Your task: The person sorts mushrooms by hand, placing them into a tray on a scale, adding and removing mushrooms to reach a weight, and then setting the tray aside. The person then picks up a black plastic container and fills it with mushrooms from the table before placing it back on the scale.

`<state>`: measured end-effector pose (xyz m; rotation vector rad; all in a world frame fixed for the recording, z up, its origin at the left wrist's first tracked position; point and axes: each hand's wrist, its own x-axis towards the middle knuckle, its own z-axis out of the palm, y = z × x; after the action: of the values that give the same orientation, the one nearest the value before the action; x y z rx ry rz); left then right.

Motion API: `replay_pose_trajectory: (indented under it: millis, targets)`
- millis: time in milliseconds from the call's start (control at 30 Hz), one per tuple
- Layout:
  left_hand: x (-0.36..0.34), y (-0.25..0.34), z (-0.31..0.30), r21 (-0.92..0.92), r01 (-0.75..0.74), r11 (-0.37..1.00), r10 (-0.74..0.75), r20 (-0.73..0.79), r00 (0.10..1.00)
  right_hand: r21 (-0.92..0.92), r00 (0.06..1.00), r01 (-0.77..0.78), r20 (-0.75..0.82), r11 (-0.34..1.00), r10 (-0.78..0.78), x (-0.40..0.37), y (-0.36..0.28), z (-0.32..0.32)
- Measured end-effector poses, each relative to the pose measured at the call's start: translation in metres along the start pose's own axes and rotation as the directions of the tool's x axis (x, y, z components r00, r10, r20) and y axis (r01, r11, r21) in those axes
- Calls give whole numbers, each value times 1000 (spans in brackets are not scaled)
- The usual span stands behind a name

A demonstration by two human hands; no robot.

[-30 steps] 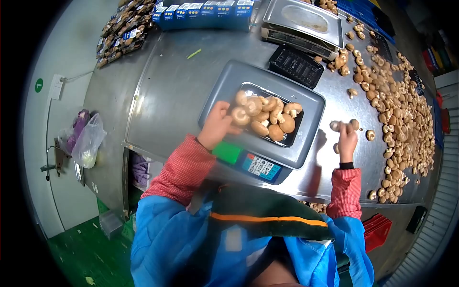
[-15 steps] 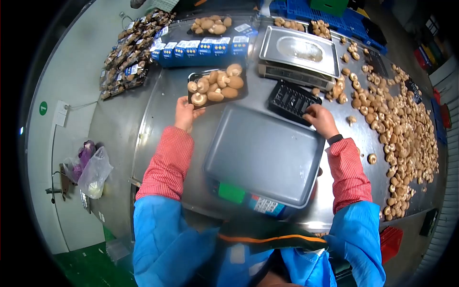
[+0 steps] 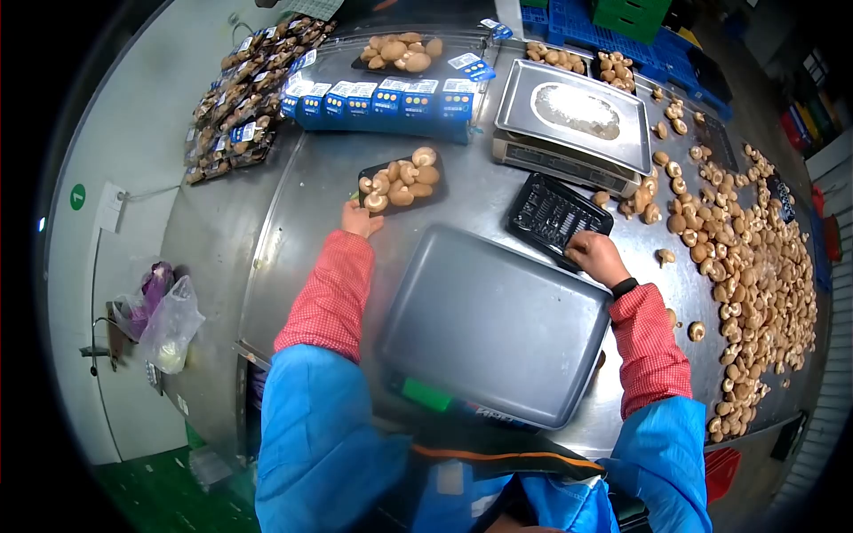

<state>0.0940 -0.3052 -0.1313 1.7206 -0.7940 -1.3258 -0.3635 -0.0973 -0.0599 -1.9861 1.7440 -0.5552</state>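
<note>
At the left of the table, my left hand grips the near-left edge of a black tray of mushrooms, which appears to rest on the steel surface. On the right, the fingers of my right hand are closed on the near-right corner of an empty black plastic tray. Between my forearms sits a scale with a bare grey platform; a green display shows at its near side. Just beyond the empty tray stands a second scale with a shiny steel pan.
Loose mushrooms spread over the table's right side. A row of blue labels stands at the back, with another filled tray behind it. Packed mushroom trays are piled at far left. Blue pallets lie beyond the table.
The mushroom tray in my left hand has come down toward the table and looks smaller. My right hand stays at the empty tray's corner. The whole view has shifted slightly.
</note>
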Motion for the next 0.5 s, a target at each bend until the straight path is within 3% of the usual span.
replay_pose_trajectory:
  millis: [100,133,200,267,300,367,433,500]
  targets:
    - [49,-39,-12,527,-237,816,332,-92,939,-33,999,20,-42,999,-21,0,-3,0]
    - [36,-30,-8,662,-290,691,470,-107,876,-41,998,17,-59,999,-19,-1,-4,-2]
    - [-11,-9,2,830,-392,397,778,-78,624,-11,973,53,-223,999,-54,-5,-6,-7]
    - [-71,37,10,429,-617,660,652,81,754,14,923,33,-385,999,-25,-14,-14,-21]
    - [-99,56,19,177,-628,758,595,207,777,10,875,44,-483,999,-33,-23,-20,-29]
    - [-142,74,36,62,-696,715,604,446,660,45,792,64,-610,997,-23,-51,-42,-47]
    - [-203,92,62,-15,-373,928,272,710,649,-63,698,208,-690,976,-193,-83,-68,-48]
    - [-268,95,97,-55,-8,998,53,905,422,-216,698,232,-642,948,-317,-117,-101,-39]
